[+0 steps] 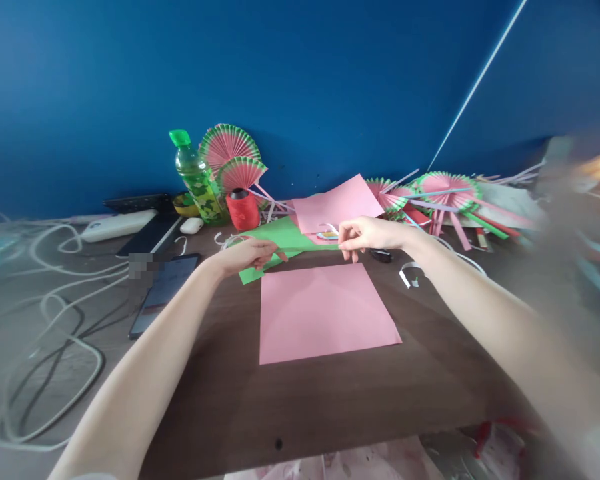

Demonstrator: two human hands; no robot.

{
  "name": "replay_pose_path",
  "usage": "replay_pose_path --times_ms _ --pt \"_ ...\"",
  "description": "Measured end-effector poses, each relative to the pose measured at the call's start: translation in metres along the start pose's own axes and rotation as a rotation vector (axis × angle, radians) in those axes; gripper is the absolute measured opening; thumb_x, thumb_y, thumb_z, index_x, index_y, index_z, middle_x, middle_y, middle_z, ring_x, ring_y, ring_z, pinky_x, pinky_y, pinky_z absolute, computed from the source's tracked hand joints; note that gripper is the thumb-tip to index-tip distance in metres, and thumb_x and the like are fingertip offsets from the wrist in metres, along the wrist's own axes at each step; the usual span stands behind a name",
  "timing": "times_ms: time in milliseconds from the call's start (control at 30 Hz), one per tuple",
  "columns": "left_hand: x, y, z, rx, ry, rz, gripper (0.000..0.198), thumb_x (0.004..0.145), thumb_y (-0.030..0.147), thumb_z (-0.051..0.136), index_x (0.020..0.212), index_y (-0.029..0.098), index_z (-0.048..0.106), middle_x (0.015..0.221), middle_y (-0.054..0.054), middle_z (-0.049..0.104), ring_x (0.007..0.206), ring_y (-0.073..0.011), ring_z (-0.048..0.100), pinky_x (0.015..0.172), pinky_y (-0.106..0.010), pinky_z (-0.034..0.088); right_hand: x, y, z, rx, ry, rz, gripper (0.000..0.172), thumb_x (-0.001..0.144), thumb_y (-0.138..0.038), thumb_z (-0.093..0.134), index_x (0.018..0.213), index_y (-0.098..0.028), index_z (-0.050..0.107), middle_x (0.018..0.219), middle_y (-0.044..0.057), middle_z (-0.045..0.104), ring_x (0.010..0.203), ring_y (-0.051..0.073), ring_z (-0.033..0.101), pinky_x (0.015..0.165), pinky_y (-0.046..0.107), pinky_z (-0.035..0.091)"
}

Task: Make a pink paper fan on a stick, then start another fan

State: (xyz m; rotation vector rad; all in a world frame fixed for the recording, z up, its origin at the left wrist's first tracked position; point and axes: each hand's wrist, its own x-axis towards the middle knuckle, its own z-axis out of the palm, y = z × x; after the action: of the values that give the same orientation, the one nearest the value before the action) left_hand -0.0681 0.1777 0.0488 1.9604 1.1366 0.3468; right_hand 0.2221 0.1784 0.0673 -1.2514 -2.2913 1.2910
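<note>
A thin green strip (313, 249) stretches between my two hands, above the far edge of a pink sheet (325, 310) lying flat on the dark table. Its left end is pinched in my left hand (255, 255), whose closed fingers partly hide it. At the other end, my right hand (354, 238) grips it between thumb and fingers. Green paper (280, 235) lies behind my hands, and another pink sheet (333, 205) rests tilted beyond it.
A green-capped bottle (200, 183), a red container (243, 210) and pleated paper fans (230, 147) stand near the blue wall. More fans and strips (445, 190) lie at the back right. A phone (165, 293) and looped white cables (87, 347) occupy the left side.
</note>
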Motion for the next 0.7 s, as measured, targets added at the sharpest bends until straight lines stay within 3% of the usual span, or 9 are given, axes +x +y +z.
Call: replay_pose_path --times_ms 100,300,467,700 --pt "0.001 -0.002 -0.001 -0.051 -0.055 -0.01 0.037 0.082 0.044 0.041 0.087 0.016 0.065 0.053 0.003 0.045 0.051 -0.0096 0.043 0.053 -0.024 0.039 -0.002 0.008 0.005 0.028 0.056 -0.015 0.018 0.074 -0.031 0.059 0.08 -0.016 0.051 0.074 0.005 0.066 0.061 0.014 0.062 0.057 0.026 0.041" --pt "0.005 0.001 0.004 0.007 -0.102 -0.065 0.03 0.079 0.036 0.045 0.097 0.014 0.055 0.071 -0.003 0.066 0.061 -0.0123 0.057 0.057 -0.025 0.044 -0.008 0.025 0.018 0.057 0.173 -0.047 0.021 0.073 -0.033 0.059 0.083 -0.016 0.057 0.072 0.002 0.064 0.07 0.015 0.061 0.071 0.032 0.044" --pt "0.001 0.009 0.006 0.061 -0.106 -0.088 0.016 0.078 0.031 0.049 0.081 0.016 0.051 0.072 -0.005 0.068 0.066 -0.0145 0.062 0.062 -0.026 0.046 -0.012 0.027 0.016 -0.042 0.153 -0.039 0.021 0.07 -0.036 0.06 0.078 -0.016 0.061 0.072 0.002 0.062 0.07 0.015 0.057 0.072 0.032 0.042" --pt "0.001 0.016 0.005 0.375 0.09 -0.001 0.018 0.073 0.035 0.053 0.075 0.018 0.061 0.077 0.001 0.066 0.073 -0.0141 0.058 0.067 -0.024 0.042 -0.012 0.031 0.01 -0.05 0.136 0.001 0.023 0.068 -0.036 0.062 0.077 -0.015 0.063 0.073 0.002 0.062 0.071 0.015 0.057 0.07 0.03 0.042"
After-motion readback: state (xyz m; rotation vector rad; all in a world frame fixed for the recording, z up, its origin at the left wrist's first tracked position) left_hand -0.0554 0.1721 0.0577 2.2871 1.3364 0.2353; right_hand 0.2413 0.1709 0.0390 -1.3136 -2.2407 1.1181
